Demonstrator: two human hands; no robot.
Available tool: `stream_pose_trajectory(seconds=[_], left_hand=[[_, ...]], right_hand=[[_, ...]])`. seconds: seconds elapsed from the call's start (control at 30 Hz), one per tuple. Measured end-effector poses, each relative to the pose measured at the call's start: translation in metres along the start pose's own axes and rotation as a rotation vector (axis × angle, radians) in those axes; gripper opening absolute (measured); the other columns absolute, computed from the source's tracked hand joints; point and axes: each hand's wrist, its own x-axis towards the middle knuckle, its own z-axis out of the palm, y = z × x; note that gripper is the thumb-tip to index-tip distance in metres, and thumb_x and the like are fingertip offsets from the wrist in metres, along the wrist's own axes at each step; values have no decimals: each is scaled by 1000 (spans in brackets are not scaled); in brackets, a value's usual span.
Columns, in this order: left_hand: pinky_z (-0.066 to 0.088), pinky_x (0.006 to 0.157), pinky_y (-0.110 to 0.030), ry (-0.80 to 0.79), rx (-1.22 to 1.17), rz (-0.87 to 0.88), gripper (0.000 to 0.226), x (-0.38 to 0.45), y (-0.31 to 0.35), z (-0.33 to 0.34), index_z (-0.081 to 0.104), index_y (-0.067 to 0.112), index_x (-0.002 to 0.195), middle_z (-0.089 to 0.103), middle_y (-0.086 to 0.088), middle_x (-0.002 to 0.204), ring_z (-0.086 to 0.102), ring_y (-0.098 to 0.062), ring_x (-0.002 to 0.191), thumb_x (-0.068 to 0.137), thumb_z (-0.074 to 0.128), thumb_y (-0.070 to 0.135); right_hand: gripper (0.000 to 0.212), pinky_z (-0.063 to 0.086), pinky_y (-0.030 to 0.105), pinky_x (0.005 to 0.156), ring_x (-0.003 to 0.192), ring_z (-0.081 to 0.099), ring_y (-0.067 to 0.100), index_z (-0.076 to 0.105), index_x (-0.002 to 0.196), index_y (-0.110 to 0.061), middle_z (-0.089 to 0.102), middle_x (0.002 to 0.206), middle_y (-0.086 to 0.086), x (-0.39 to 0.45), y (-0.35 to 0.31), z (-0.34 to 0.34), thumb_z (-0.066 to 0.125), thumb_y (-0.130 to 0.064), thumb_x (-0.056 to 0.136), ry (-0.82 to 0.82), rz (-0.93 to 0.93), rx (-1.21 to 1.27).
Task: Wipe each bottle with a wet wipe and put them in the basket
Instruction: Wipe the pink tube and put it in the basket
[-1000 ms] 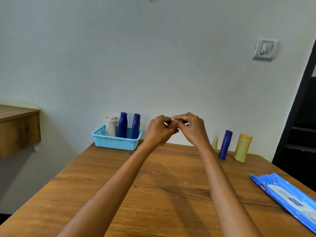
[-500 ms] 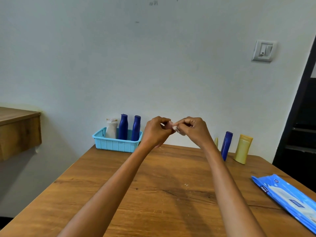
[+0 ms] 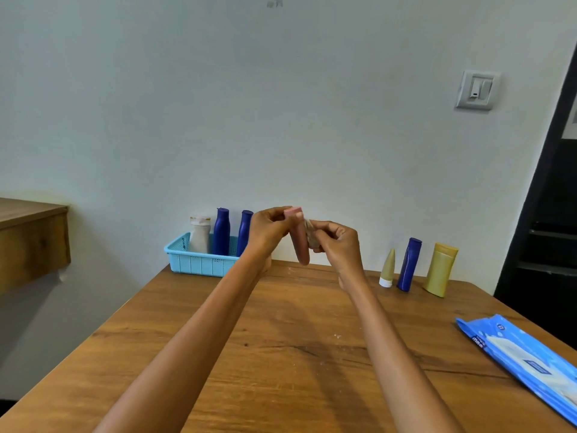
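Pale wall (image 3: 281, 120) filled the background, and under it the wooden surface (image 3: 281, 354) carried everything, one of each. One blue wipe pack (image 3: 524, 364) lay at about four o'clock near the edge. One light blue basket (image 3: 199, 260) sat at about eleven o'clock and held three bottles: one white (image 3: 199, 234) and two dark blue (image 3: 221, 232). At about one o'clock three more waited against the wall, well apart from the basket: one yellow bottle (image 3: 440, 270), one dark blue bottle (image 3: 409, 264) and one small cream tube (image 3: 388, 268) standing on its white cap.

One pink bottle (image 3: 299, 242) hung in the air at twelve o'clock. The left hand (image 3: 267, 229) pinched it near the cap, fingers curled; the right hand (image 3: 335, 242) pinched one crumpled wet wipe (image 3: 311, 234) against its side.

My judgement of the risks: a grip so high on a wet, smooth bottle could let it slip and drop onto the surface, and a hard stroke could twist it loose. The narrow tube looked easy to knock over when reached for. The basket looked fairly full, so a careless placing might topple the upright bottles.
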Motion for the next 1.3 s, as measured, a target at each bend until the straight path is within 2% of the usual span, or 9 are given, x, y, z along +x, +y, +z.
stream_pose_trajectory(seconds=[0.07, 0.2, 0.3, 0.4, 0.63, 0.8, 0.93, 1.1, 1.3], left_hand=[[51, 81, -20, 44, -47, -15, 31, 1, 0, -3, 63, 9, 113, 67, -5, 101, 62, -16, 97, 84, 68, 18], [52, 83, -25, 39, -57, -87, 29, 2, -5, -7, 62, 8, 112, 66, -7, 103, 62, -21, 102, 85, 67, 19], [52, 79, -22, -65, -20, -121, 30, -2, -7, -2, 62, 7, 111, 67, -6, 97, 64, -22, 100, 86, 66, 23], [52, 77, -20, -54, -37, -91, 28, -4, -6, 6, 64, 11, 108, 69, -8, 99, 65, -21, 98, 86, 65, 27], [52, 77, -24, 98, -175, -176, 18, 1, -3, 6, 62, 14, 98, 66, -8, 103, 64, -25, 99, 85, 66, 25], [52, 80, -26, 169, -217, -193, 26, 2, -9, 7, 60, 9, 107, 63, -9, 104, 61, -27, 105, 85, 67, 22], [52, 87, -29, 167, -324, -184, 22, 3, -6, 10, 58, 14, 103, 64, -9, 105, 61, -25, 106, 86, 66, 23], [53, 89, -33, 155, -298, -160, 42, -4, -16, 18, 56, 8, 119, 62, -12, 115, 61, -23, 107, 83, 69, 25], [51, 91, -34, 159, -169, -62, 42, -15, -20, 34, 53, 11, 109, 61, -2, 102, 59, -18, 102, 76, 76, 19]], right_hand=[[12, 51, 21, 59, 69, 64, 10, 71, 93, -7, 69, 79, 4, -1, 3, -1, 61, -7, 87, -56, 34, -58], [9, 56, 25, 64, 78, 65, 16, 70, 85, -10, 67, 79, -2, 1, 7, -9, 62, -8, 87, -93, 51, -234], [9, 59, 33, 73, 88, 67, 20, 71, 94, -15, 70, 91, 2, 5, 6, -11, 64, -15, 87, -6, 33, -146], [11, 57, 35, 80, 92, 66, 17, 69, 96, -23, 71, 96, -2, 4, -2, -7, 64, -18, 87, -25, -57, -93], [10, 51, 24, 70, 81, 65, 12, 71, 76, -15, 70, 81, -3, -2, 1, -8, 66, -9, 83, -65, -208, -188], [14, 54, 33, 66, 61, 61, 18, 65, 69, -9, 64, 64, 3, 3, 5, -24, 65, -8, 83, -139, -20, -251], [14, 52, 32, 64, 59, 59, 21, 62, 72, -8, 63, 65, 7, 9, 2, -33, 60, -9, 86, 28, 119, -111], [11, 53, 35, 67, 60, 53, 20, 65, 87, 0, 52, 64, 7, 8, 5, -28, 64, -12, 87, 158, 289, 339], [24, 55, 17, 65, 88, 64, 22, 69, 104, -6, 69, 100, 9, 11, 22, -11, 67, -22, 86, 437, 185, 214]])
